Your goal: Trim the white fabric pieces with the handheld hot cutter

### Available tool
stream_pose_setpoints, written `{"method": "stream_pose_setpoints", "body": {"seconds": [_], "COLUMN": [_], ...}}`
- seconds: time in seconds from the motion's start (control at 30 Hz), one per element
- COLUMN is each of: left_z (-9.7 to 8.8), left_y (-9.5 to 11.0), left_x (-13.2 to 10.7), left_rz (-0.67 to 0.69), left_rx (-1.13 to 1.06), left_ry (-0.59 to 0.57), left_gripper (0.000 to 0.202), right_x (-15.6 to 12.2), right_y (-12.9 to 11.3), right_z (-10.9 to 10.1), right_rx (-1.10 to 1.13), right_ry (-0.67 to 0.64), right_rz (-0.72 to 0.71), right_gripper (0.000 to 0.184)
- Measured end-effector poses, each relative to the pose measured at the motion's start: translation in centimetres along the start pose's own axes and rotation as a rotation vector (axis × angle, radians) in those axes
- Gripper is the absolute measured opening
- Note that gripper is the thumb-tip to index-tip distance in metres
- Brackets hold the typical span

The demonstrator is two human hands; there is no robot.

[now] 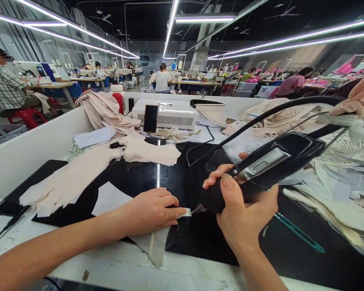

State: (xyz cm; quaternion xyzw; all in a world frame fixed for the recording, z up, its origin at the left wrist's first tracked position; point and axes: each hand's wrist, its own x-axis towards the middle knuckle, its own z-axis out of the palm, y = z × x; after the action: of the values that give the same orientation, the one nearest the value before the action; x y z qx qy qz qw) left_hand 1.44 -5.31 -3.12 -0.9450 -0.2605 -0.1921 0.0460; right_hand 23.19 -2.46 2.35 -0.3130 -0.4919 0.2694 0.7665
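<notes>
My right hand (245,206) is closed around a thick black corded handheld tool (276,161) with a metal plate on its side. The tool is tilted, its lower end pointing left toward the black work mat (197,238). From that end a thin tip (198,208) reaches close to a small white fabric end (186,212). My left hand (156,212) lies low on the mat, fingers together, its fingertips on that white end. Beneath this hand, pale fabric (160,246) spreads out and hangs toward the front edge. Whether one piece runs under the whole hand is hidden.
Stacked pale cut pieces (151,151) lie behind my left hand. A teal thread snipper-like tool (300,232) and heaped lace (352,194) are on the right. A phone (151,118) leans against a white vented box (176,115). A black cable (261,117) arches over the right side.
</notes>
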Motion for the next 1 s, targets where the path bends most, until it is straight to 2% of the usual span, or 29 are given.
{"method": "stream_pose_setpoints", "body": {"seconds": [0.2, 0.43, 0.53, 0.73, 1.0], "left_z": [-0.6, -0.1, 0.1, 0.3, 0.4], "left_y": [0.1, 0.4, 0.4, 0.4, 0.4], "left_x": [-1.3, -2.1, -2.0, -1.9, -1.9], "left_rz": [-0.004, -0.014, -0.014, -0.014, -0.006], "left_rx": [0.065, 0.044, 0.042, 0.053, 0.046], "left_ry": [0.000, 0.091, 0.118, 0.086, 0.092], "left_gripper": [0.015, 0.009, 0.009, 0.007, 0.014], "right_x": [0.2, 0.4, 0.5, 0.6, -0.4], "right_y": [0.0, -0.3, -0.4, 0.0, 0.5], "right_z": [0.0, 0.2, 0.3, 1.5, 2.6], "right_rx": [0.014, 0.019, 0.025, 0.079, 0.103], "right_ry": [0.009, 0.023, 0.022, 0.027, -0.021], "right_rz": [-0.016, -0.047, -0.037, -0.022, 0.010], "right_gripper": [0.060, 0.058, 0.052, 0.048, 0.058]}}
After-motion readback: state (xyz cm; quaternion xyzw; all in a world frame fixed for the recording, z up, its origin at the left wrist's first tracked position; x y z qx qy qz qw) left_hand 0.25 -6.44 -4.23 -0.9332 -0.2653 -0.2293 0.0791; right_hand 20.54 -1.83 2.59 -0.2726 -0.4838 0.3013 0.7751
